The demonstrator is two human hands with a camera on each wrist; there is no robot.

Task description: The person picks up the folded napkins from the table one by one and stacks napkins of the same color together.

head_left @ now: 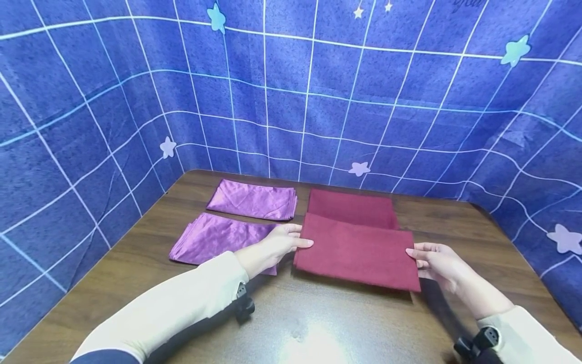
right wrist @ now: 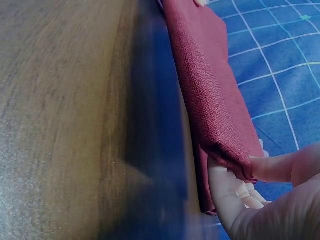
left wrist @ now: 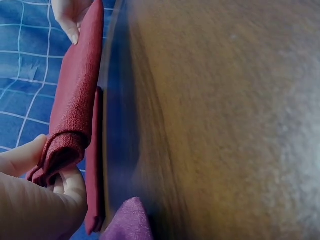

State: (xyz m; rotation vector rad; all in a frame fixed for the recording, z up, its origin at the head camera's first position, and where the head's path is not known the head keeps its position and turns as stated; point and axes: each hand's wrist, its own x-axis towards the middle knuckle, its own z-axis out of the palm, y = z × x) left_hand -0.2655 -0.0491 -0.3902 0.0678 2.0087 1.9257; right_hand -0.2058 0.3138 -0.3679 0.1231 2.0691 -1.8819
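Note:
Both hands hold a folded dark red cloth (head_left: 356,253) by its two short ends, above the table. My left hand (head_left: 284,242) pinches its left end, thumb on top and fingers beneath. At the other end my right hand (head_left: 438,263) grips the cloth the same way. Rolled fold layers show at the end near the thumb in the left wrist view, where the held cloth (left wrist: 72,110) has a gap beneath it. A second folded red cloth (head_left: 352,205) lies behind, partly hidden by the held one. In the right wrist view the held cloth (right wrist: 210,85) slants upward.
Two folded shiny purple cloths lie on the left: a back one (head_left: 252,199) and a front one (head_left: 223,237), which my left forearm partly covers. The wooden table (head_left: 359,323) ends at a blue gridded curtain (head_left: 291,111) with star shapes.

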